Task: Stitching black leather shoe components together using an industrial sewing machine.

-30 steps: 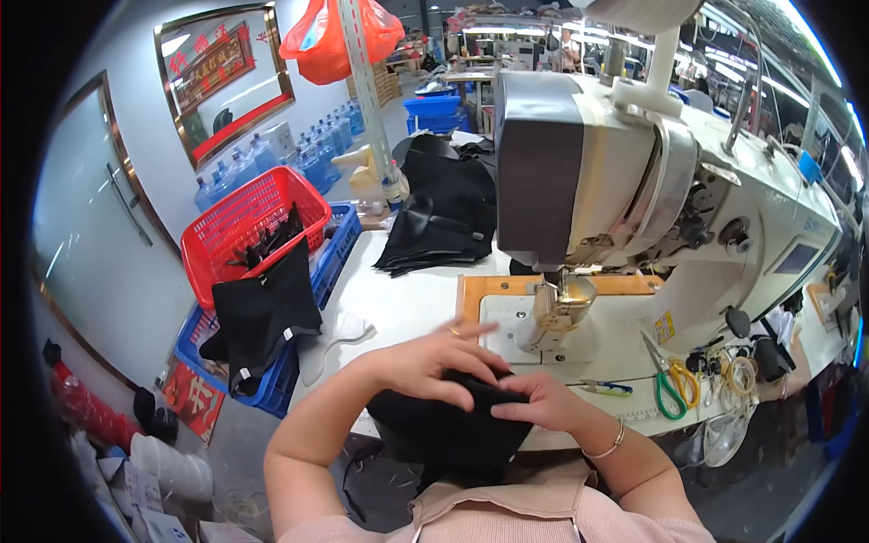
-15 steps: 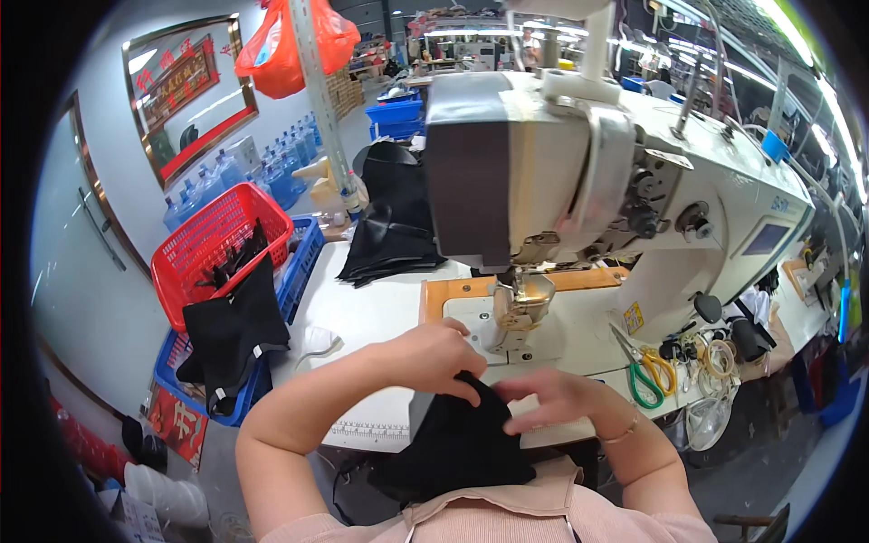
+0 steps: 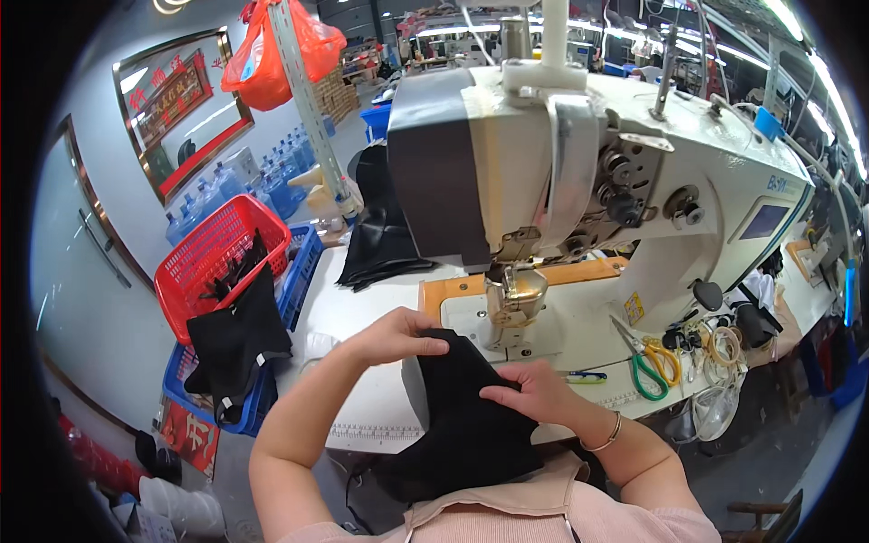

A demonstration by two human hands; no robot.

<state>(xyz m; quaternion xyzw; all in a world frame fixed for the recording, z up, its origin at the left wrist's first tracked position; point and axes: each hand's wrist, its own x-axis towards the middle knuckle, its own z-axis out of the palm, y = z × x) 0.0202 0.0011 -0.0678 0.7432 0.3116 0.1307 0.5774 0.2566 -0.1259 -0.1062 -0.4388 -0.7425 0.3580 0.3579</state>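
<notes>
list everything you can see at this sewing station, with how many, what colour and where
black fabric piece: one, black, at the table's near edge, held by both hands
sewing machine: one, white, on the table
scissors: one pair, green and yellow handles, right of the needle plate
red basket: one, red, left of the table, black pieces draped over it
blue crate: one, blue, under the basket
orange bag: one, hanging top left
left hand: on the fabric's top edge
right hand: on the fabric's right side

Bare forearms, a thin gold bangle (image 3: 605,437) on the right wrist, pink top (image 3: 561,520).
</notes>
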